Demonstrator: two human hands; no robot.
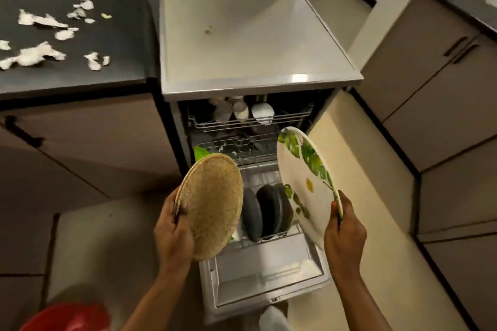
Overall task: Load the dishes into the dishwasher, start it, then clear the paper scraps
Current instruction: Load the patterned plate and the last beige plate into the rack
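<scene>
Torn paper scraps (40, 55) litter the dark worktop (121, 62). Beside it the dishwasher (269, 271) stands open. Above its lower rack, the left hand (172, 231) grips a speckled tan plate (212, 204) and the right hand (345, 239) pinches a leaf-patterned plate (304, 183).

Glossy leaf-print plate (304, 183), rough speckled plate (212, 204)

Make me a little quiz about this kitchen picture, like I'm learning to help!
1. True or false: the right hand holds a leafy white plate.
2. What does the left hand hold? A) a glass B) a speckled tan plate C) a pan
3. Fill in: the torn paper scraps lie on the dark ____.
Key: 1 true; 2 B; 3 countertop.
</scene>
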